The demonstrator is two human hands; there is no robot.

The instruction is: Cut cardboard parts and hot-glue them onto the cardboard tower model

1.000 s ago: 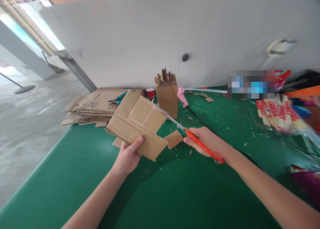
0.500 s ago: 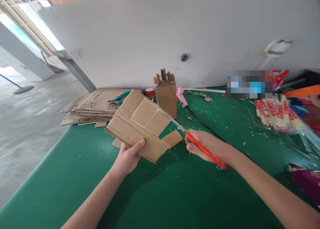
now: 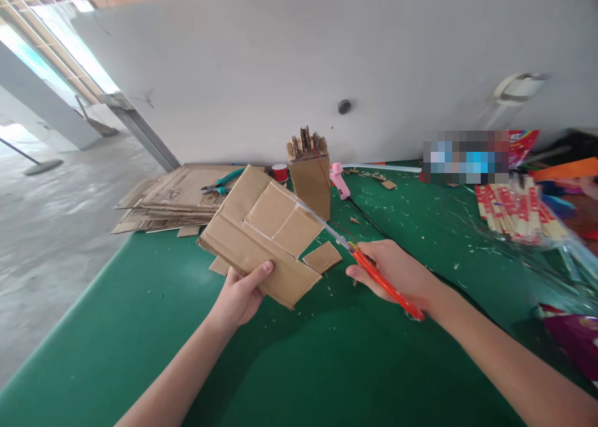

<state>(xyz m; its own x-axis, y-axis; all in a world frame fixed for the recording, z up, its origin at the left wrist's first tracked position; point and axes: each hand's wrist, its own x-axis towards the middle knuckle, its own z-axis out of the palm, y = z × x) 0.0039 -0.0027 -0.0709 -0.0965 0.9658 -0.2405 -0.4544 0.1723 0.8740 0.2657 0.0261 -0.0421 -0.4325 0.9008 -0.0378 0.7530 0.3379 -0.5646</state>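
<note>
Here's the card (image 3: 261,228), front-left of the box (image 3: 309,190), left hand (image 3: 243,293) pinching its margin farthest from the box! Looks light, stiffish, easily creased; that plain margin seems the safest hold. It's brown, creased, ruled with white lines. Right hand (image 3: 395,268) curls round the scissors (image 3: 384,282), front-right of the box.

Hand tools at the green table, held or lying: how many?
3: red-handled cutting tool in the right hand, teal-handled pliers on the cardboard stack, pink glue gun right of the upright cardboard box. Clutter at far right may hide others.
</note>
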